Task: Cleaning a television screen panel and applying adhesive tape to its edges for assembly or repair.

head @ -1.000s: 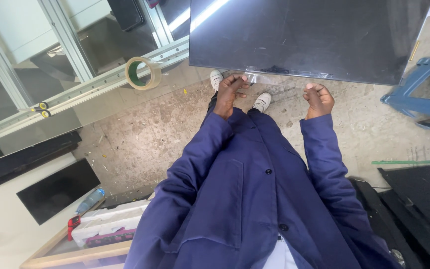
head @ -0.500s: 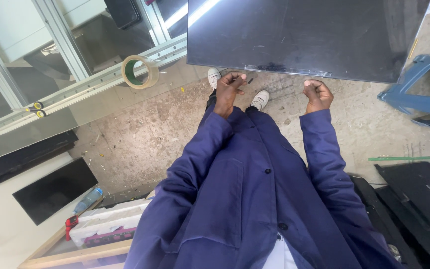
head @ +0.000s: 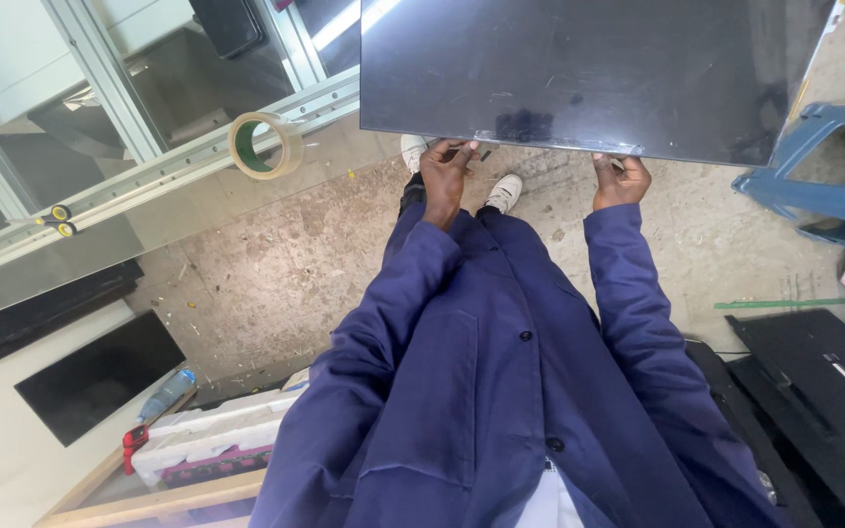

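A large dark flat screen panel (head: 589, 68) fills the top of the head view, held level in front of me. My left hand (head: 445, 174) grips its near edge left of centre. My right hand (head: 620, 179) grips the same edge further right. Both arms are in dark blue coat sleeves. My white shoes (head: 506, 192) show on the speckled floor just under the panel's edge.
A roll of tape (head: 264, 145) rests on a metal door rail (head: 198, 156) at the left. A blue plastic stool (head: 828, 186) lies at the right. Black panels (head: 823, 381) lie at lower right. White foam pieces (head: 217, 435), a bottle (head: 166, 394) and a dark screen (head: 100, 376) sit lower left.
The panel and both hands have shifted slightly, with the view moving a little; the grip on the near edge is unchanged.
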